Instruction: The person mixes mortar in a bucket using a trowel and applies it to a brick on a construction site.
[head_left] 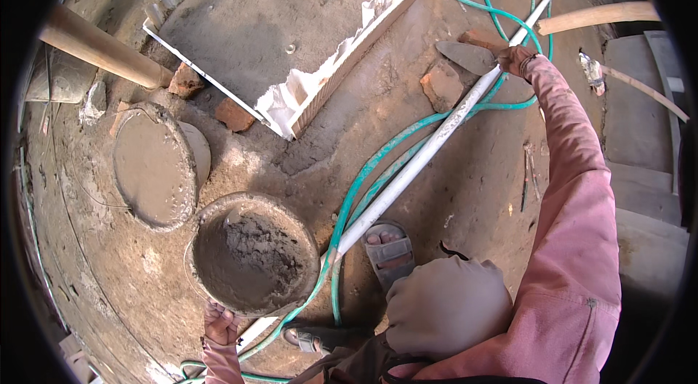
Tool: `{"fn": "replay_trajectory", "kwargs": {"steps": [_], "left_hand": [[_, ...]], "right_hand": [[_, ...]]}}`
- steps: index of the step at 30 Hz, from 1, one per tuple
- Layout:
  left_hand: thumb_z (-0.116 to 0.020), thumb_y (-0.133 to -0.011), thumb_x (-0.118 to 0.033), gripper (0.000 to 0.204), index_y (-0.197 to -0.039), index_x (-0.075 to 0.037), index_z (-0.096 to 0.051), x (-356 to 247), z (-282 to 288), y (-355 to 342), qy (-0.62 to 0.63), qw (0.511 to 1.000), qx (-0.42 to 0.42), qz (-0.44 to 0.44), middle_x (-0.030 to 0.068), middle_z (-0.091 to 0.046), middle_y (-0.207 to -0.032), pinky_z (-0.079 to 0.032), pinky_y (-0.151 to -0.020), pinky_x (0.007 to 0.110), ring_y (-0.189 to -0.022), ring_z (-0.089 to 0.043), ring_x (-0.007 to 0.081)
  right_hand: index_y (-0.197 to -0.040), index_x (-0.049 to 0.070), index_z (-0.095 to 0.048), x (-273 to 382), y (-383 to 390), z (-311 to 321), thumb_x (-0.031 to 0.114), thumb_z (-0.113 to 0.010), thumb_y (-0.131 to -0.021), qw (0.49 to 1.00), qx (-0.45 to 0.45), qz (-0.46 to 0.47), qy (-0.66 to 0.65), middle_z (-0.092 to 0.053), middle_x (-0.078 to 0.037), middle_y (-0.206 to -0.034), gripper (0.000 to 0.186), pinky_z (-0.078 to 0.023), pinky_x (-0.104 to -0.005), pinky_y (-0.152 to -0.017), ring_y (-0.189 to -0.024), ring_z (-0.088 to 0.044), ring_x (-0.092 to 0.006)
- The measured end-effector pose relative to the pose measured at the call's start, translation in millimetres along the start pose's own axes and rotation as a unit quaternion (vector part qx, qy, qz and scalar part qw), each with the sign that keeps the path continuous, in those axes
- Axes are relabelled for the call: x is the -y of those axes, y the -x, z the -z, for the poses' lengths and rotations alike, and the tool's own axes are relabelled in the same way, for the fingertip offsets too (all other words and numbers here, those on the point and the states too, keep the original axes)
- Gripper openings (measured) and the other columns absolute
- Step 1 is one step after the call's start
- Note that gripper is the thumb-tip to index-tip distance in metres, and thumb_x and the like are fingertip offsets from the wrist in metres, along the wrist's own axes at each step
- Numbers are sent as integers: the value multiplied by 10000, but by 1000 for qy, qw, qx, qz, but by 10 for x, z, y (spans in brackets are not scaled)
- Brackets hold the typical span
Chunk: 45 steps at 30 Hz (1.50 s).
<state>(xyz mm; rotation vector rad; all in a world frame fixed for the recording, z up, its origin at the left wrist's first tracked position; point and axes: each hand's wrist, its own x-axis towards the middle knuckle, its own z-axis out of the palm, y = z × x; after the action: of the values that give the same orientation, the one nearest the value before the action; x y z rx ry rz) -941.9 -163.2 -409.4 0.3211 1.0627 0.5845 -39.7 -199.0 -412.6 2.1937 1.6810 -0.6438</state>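
Note:
My left hand (220, 323) grips the near rim of a round mortar pan (313, 242), its fingers closed over the edge. Wet grey mortar (263, 252) lies inside, heaped and rough toward the far side. My right arm, in a pink sleeve, stretches far out to the right. At its end my right hand (515, 62) is closed around a trowel (467, 56), whose handle is mostly hidden by the fingers. The blade points left, above a brick piece (440, 86) and beside a long white pipe (436, 139).
A bucket (201, 155) of greyish liquid stands beyond the pan. Farther off lies a mortar-filled bed with a white-edged border (314, 92). A green hose (372, 164) loops along the pipe near my sandalled feet. A wooden pole (109, 47) stands at left; a wooden-handled tool (594, 73) lies at right.

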Motion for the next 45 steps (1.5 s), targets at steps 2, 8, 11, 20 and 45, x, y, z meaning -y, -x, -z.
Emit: {"fn": "replay_trajectory", "kwargs": {"steps": [2, 8, 11, 20, 45], "left_hand": [[-558, -780, 102, 513, -1255, -50, -436, 23, -4, -44, 12, 1000, 15, 1, 157, -522, -1259, -527, -912, 445, -1129, -548, 300], [-574, -779, 94, 534, -1271, -46, -420, -13, 19, 7, -7, 1000, 0, 1, 144, -532, -1251, -514, -931, 435, -1140, -541, 286], [-571, -778, 94, 552, -1286, -44, -403, -31, -25, -5, -10, 1000, 2, -5, 141, -535, -1248, -512, -934, 433, -1138, -542, 282], [-576, -783, 90, 483, -1233, -44, -458, 25, 186, -12, 6, 999, 39, -19, 118, -567, -1199, -536, -901, 424, -1075, -584, 271], [-604, -793, 50, 428, -1193, -31, -474, 21, 20, 55, -1, 1000, 0, -26, 128, -582, -1166, -557, -857, 354, -1039, -599, 235]], "right_hand": [[-1180, 171, -588, -332, -22, -119, 247, -578, -791, 997, -73, -26, -19, -663, -144, -929, 397, -508, -372, -746, -857, -645, -286], [-1064, 50, -529, 1996, 257, -272, 284, -470, -902, 849, -68, -197, -485, -516, -41, -702, 290, -448, -315, -416, -512, -513, -139], [-1029, 50, -510, 2751, 290, -497, 292, -507, -898, 734, -59, -237, -633, -534, -75, -783, 276, -450, -323, -397, -492, -515, -171], [-1063, 25, -523, 3189, -367, -1101, 310, -524, -890, 713, -123, -277, -633, -582, -117, -839, 334, -496, -378, -501, -581, -592, -244], [-1134, 63, -491, 2959, -820, -847, 317, -522, -891, 659, -94, -314, -677, -558, -104, -925, 353, -492, -397, -509, -766, -567, -234]]}}
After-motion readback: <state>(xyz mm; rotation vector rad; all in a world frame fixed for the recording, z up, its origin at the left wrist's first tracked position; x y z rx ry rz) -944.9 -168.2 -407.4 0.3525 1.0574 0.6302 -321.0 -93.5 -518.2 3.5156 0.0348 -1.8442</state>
